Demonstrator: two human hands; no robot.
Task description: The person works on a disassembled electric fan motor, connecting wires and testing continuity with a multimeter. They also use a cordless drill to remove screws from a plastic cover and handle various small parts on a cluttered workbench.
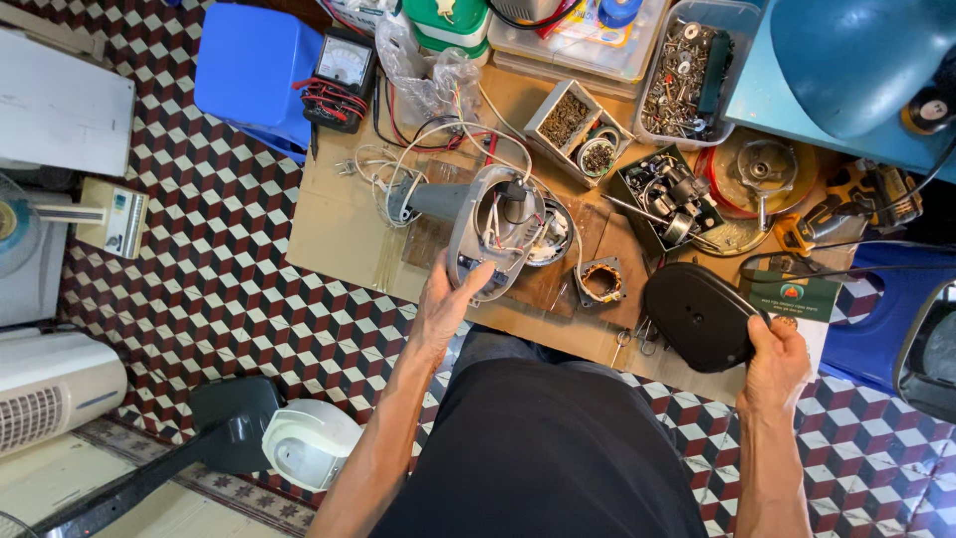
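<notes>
Cardboard sheets cover a patterned tile floor of red, white and dark cubes, and the work lies on them.

The left hand grasps the lower edge of an open grey plastic housing, thumb on the rim and fingers behind it. Inside this shell are thin white and red wires and a small dark part. I judge it light and stiff, but the wires look fragile and some run out to the cardboard, so it cannot be lifted far without pulling them. The rim, where the hand is now, seems the safest place to hold; the inside should not be pressed.

The right hand is closed on the edge of a black oval cover, which rests on the cardboard near the person's knee. It looks smooth, light and rigid, perhaps a little slippery, so a pinch at the edge fits it.

Between the two hands lies a small motor stator with copper winding, with small scissors close by. Behind the housing stand a divided box of screws, a clear tub of bolts, a black tray with motor parts and a yellow drill. An analogue meter with red leads sits by a blue stool. Loose white cables around the housing could catch on it.
</notes>
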